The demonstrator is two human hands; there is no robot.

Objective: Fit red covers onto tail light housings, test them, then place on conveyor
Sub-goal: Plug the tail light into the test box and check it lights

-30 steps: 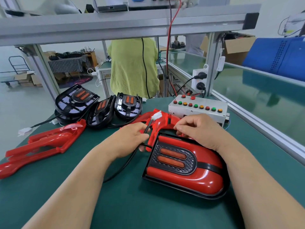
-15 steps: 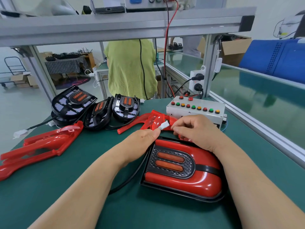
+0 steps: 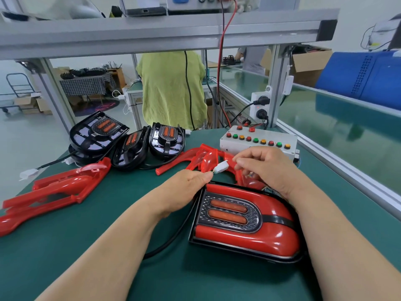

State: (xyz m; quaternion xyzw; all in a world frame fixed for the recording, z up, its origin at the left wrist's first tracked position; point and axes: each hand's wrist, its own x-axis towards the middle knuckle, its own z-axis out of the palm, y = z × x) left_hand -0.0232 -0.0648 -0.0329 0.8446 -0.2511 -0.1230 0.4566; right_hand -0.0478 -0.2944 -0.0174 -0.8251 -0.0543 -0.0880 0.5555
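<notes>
The left hand (image 3: 186, 187) is near the middle of the green surface (image 3: 86, 246). Its thumb and first finger are closed tight and pinch the left end of a small white plug (image 3: 221, 169). The right hand (image 3: 269, 168) is just to the right. Its fingers (image 3: 239, 165) are bent in, and the tips pinch the other end of the white plug. Something small sits under those fingers, but it is too hard to see what.

A black cable (image 3: 169, 242) runs from under the left hand along the surface. The tail light (image 3: 245, 222) with its red cover on lies flat just near of both hands, a bit to the right. The right wrist is touching its far edge.

A loose red cover (image 3: 195, 156) lies just far of the hands. More red covers (image 3: 54, 190) lie on the left. Three black housings (image 3: 130, 148) lean together at the far left. A white box with buttons (image 3: 258, 143) sits at the far right. The conveyor (image 3: 336, 127) runs along the right side
</notes>
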